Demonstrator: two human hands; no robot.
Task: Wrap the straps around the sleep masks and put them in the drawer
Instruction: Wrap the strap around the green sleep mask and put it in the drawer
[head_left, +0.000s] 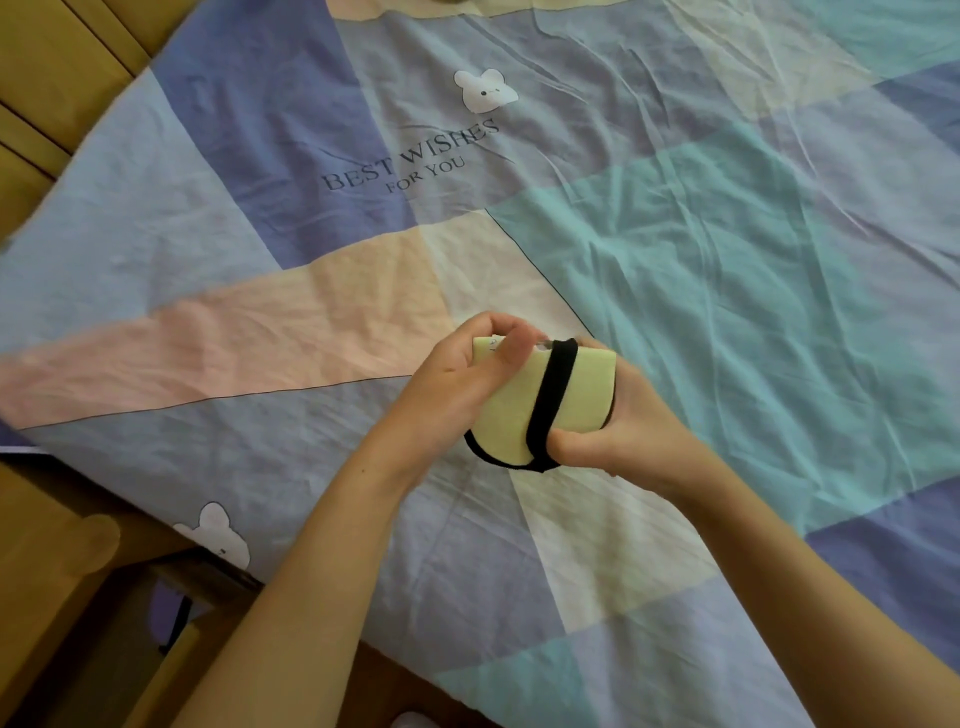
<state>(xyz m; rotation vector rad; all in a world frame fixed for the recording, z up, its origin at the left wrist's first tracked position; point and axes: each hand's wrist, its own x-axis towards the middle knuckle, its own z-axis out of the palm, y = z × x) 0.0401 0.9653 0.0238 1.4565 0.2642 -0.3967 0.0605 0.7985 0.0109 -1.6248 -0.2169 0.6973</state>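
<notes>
Head view: two hands, left hand (457, 382) and right hand (618, 441), grip one sleep mask (566, 400) crossed by one strap (553, 395).

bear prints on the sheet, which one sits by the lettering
The upper bear print, just above the "BEST WISHES FOR YOU" lettering; the other bear print lies at the near-left edge.

I see both bare forearms reaching in from the lower edge, converging mid-frame. My left hand (462, 374) curls from the left, thumb across the top. My right hand (618, 431) cups from the right, thumb pinching underneath.
</notes>
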